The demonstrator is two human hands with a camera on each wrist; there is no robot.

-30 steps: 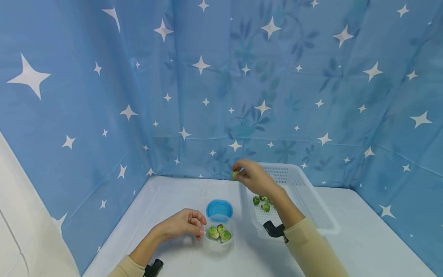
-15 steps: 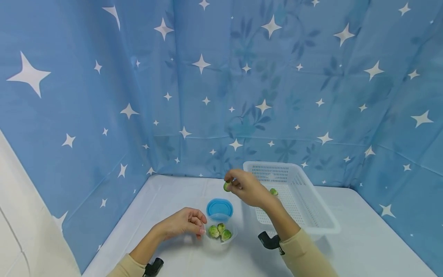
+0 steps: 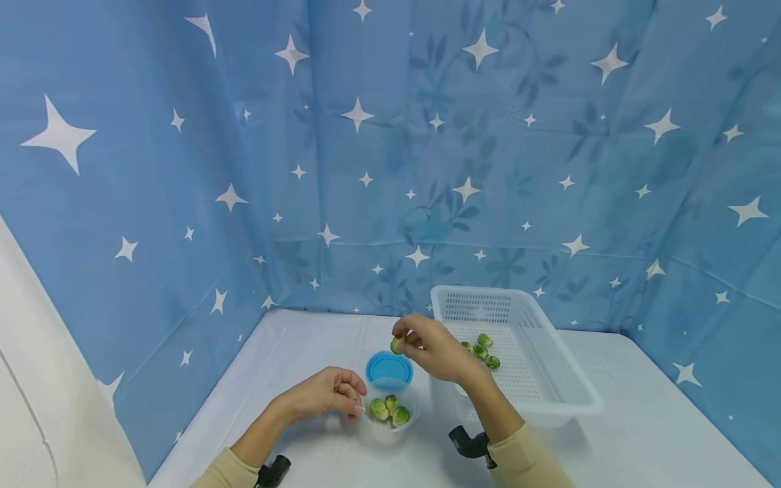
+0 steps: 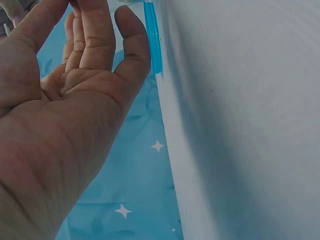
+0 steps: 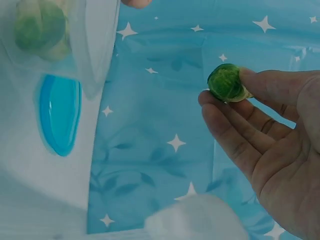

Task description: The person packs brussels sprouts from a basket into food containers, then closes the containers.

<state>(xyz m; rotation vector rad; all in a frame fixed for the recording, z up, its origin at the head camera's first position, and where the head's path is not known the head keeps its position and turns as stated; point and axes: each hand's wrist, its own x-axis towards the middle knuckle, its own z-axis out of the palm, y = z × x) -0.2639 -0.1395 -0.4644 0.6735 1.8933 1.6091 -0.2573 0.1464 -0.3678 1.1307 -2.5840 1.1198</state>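
Note:
My right hand (image 3: 436, 349) pinches a Brussels sprout (image 5: 226, 83) between thumb and fingers, raised behind the clear plastic tub. My left hand (image 3: 326, 395) is at the left side of that clear tub (image 3: 386, 437), thumb and fingertips at its rim; the exact grip lies at the top edge of the left wrist view. Several Brussels sprouts (image 3: 390, 410) lie in the tub. Just behind it is a blue lid (image 3: 389, 368), flat on the table. In the right wrist view the tub (image 5: 95, 50) with its sprouts shows at upper left.
A white perforated basket (image 3: 570, 396) stands to the right at the back, with several sprouts (image 3: 485, 340) in it, partly hidden by my right forearm. White cloth covers the table (image 3: 647, 407). A blue star-print curtain (image 3: 378, 203) hangs behind and at the sides.
My right hand has moved from over the basket's left side leftward and down toward the tub with the sprout, uncovering sprouts in the basket. My left hand stays at the tub.

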